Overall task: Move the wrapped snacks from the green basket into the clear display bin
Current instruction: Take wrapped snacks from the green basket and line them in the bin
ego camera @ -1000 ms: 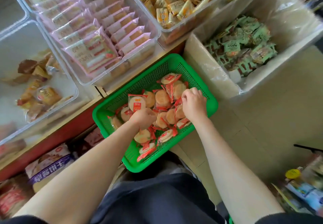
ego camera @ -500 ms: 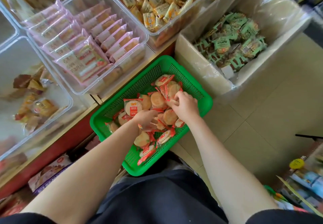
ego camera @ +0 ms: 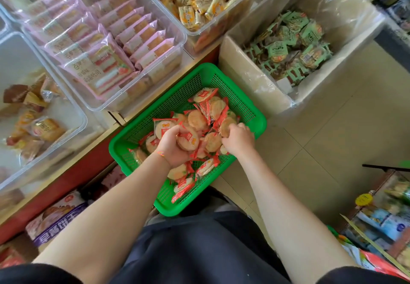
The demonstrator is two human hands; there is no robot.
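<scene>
We see a green basket (ego camera: 255, 115) of perforated, slightly shiny plastic holding wrapped snacks (ego camera: 197, 119) in glossy film, beside smooth, transparent plastic bins (ego camera: 177, 37).

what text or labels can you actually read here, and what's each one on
"早餐饼干", partly cut off: purple and white bag under the shelf.
White Chinese characters on the red label of the snack gripped in the left hand: too blurred to read.
Brown print on the pink packs in the clear bin: too blurred.
Green packs in the lined box: too small.
Yellow packs: too small.
Round yellow sticker: blurred.
</scene>
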